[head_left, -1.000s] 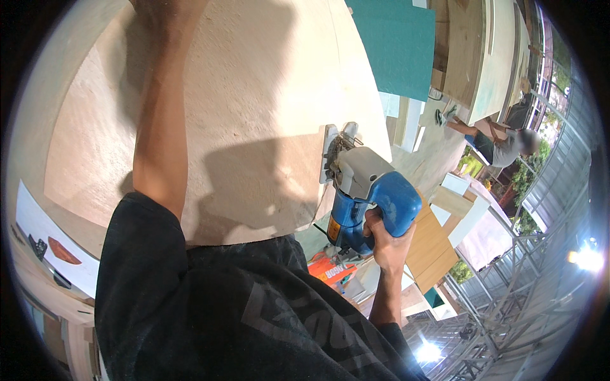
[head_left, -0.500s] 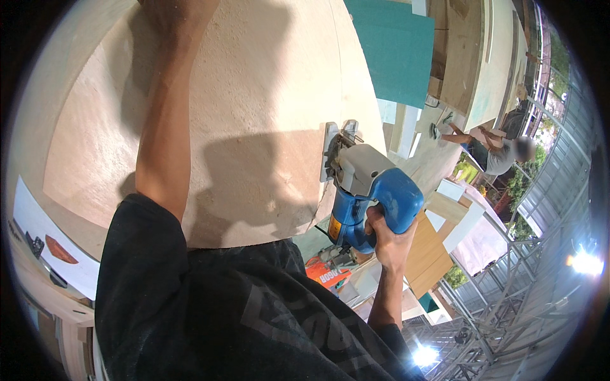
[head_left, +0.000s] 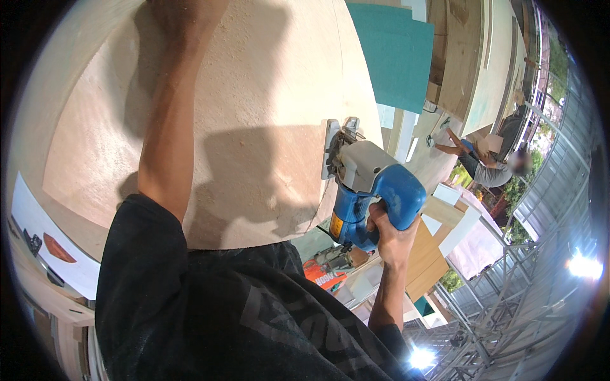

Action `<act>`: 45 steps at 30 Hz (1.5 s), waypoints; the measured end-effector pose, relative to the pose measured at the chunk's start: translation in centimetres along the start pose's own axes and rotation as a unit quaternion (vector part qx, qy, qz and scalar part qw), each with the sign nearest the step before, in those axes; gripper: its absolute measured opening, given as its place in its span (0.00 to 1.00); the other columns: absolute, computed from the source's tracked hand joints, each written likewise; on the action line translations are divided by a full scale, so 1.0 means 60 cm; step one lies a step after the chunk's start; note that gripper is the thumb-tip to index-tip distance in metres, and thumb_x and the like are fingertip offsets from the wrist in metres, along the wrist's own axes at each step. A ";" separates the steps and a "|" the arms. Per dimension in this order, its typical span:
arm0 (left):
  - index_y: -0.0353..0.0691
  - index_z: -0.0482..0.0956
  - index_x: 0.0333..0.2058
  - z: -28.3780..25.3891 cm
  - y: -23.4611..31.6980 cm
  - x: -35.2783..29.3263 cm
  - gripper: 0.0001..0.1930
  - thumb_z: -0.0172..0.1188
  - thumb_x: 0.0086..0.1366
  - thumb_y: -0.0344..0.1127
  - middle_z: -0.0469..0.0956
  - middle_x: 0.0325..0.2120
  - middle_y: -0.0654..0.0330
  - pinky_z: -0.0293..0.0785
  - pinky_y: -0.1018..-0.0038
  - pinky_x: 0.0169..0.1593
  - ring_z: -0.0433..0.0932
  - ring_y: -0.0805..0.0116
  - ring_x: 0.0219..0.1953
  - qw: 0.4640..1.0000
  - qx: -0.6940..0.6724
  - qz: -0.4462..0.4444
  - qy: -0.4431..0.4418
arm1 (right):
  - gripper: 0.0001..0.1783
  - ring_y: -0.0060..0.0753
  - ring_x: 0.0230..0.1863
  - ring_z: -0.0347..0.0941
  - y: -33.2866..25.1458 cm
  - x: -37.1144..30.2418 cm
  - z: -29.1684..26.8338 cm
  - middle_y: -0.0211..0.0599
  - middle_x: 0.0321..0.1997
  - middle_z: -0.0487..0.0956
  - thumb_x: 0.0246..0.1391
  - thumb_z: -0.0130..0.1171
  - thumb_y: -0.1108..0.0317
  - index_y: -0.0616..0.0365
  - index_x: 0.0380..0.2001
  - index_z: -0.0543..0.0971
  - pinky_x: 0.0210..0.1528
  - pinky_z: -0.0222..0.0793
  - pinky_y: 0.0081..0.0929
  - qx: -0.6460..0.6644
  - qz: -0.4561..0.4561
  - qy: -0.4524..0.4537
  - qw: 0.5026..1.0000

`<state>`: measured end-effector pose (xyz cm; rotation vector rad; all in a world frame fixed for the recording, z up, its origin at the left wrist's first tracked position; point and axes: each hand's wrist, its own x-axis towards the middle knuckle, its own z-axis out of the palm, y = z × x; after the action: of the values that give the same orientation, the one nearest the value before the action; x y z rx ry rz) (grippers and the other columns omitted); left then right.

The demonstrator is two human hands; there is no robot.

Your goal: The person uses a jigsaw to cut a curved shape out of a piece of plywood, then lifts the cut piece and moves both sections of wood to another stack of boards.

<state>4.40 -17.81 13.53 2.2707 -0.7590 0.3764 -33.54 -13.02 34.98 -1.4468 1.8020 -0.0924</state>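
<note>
In my right hand [head_left: 394, 241] is a blue and grey jigsaw [head_left: 389, 185], the fingers wrapped round its handle. The tool's metal base rests on a pale plywood sheet [head_left: 254, 82], close to its right edge. Behind the base, a cut runs back toward the sheet's near edge by my body. A thin line continues ahead of the tool, up the sheet. My left hand [head_left: 185, 14] is at the top of the picture, over the sheet; its fingers are cut off by the frame. Dust and shadows of my arm lie on the wood.
Teal boards [head_left: 397, 60] lie beyond the right edge. An orange and grey power tool [head_left: 327, 270] stands lower down, beside my body. Another person [head_left: 489, 168] bends over farther off. A white board [head_left: 47, 235] with a brown piece [head_left: 58, 249] lies at left.
The jigsaw and my right hand have shifted very slightly, a little forward along the sheet. The far person has moved a bit, and my view has shifted slightly.
</note>
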 end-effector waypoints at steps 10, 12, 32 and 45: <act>0.39 0.76 0.29 -0.002 0.004 -0.001 0.09 0.67 0.60 0.35 0.77 0.32 0.52 0.70 0.50 0.46 0.75 0.46 0.41 1.000 -0.005 -0.014 -0.002 | 0.07 0.19 0.20 0.71 -0.012 0.005 0.003 0.28 0.20 0.78 0.54 0.67 0.71 0.61 0.25 0.81 0.26 0.67 0.23 -0.001 0.006 0.003 1.000; 0.39 0.76 0.29 0.002 0.005 0.000 0.09 0.68 0.60 0.35 0.77 0.32 0.52 0.70 0.51 0.46 0.76 0.46 0.41 1.000 -0.015 -0.022 0.010 | 0.07 0.19 0.21 0.71 -0.018 0.006 0.006 0.27 0.20 0.78 0.54 0.67 0.70 0.61 0.26 0.82 0.26 0.67 0.23 0.011 0.010 0.008 1.000; 0.30 0.76 0.32 0.027 -0.011 0.014 0.11 0.59 0.64 0.35 0.75 0.38 0.40 0.70 0.42 0.50 0.75 0.39 0.44 0.997 -0.027 -0.063 -0.043 | 0.08 0.19 0.23 0.74 0.163 -0.153 -0.020 0.27 0.23 0.79 0.53 0.69 0.68 0.61 0.32 0.82 0.28 0.69 0.22 0.013 0.098 -0.003 0.995; 0.38 0.78 0.30 0.024 -0.020 0.011 0.11 0.65 0.63 0.39 0.77 0.34 0.49 0.70 0.48 0.47 0.75 0.46 0.41 0.999 0.009 -0.044 0.014 | 0.06 0.15 0.25 0.71 0.081 -0.088 -0.011 0.24 0.23 0.79 0.54 0.68 0.70 0.62 0.29 0.83 0.30 0.68 0.21 0.020 0.066 0.009 0.998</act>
<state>5.75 -18.41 12.18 2.3029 -0.6407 0.3749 -37.67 -7.17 35.71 -1.2992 1.8955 -0.0738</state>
